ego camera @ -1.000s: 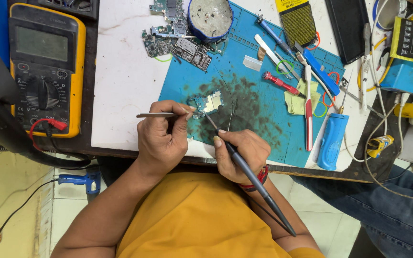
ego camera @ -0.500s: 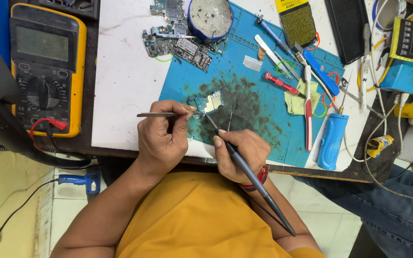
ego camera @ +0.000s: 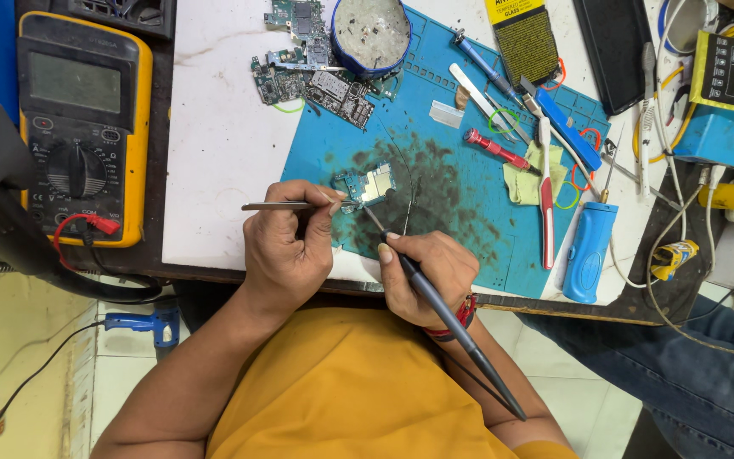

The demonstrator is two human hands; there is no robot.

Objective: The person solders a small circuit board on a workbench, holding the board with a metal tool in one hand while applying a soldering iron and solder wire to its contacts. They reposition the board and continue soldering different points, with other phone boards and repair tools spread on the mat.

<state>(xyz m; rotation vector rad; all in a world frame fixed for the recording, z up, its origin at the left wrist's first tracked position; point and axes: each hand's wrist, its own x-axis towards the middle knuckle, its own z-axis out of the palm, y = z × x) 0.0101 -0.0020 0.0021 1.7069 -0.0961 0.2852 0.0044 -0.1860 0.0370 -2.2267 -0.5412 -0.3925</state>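
Note:
A small circuit board [ego camera: 367, 184] lies on the stained blue work mat [ego camera: 460, 183]. My left hand [ego camera: 289, 246] pinches metal tweezers [ego camera: 275, 206] whose tip reaches the board's left edge. My right hand [ego camera: 426, 272] grips a dark soldering iron [ego camera: 452, 327] like a pen, its thin tip touching the board's lower edge. The iron's handle and cord run back over my wrist, which wears a red band.
A yellow multimeter [ego camera: 82, 119] with a red lead sits at the left. More circuit boards [ego camera: 307, 72] and a round tin [ego camera: 371, 34] lie at the back. Screwdrivers, a toothbrush [ego camera: 545, 191], a blue tool [ego camera: 590, 251] and cables crowd the right. Another person's jeans-clad leg [ego camera: 681, 374] is lower right.

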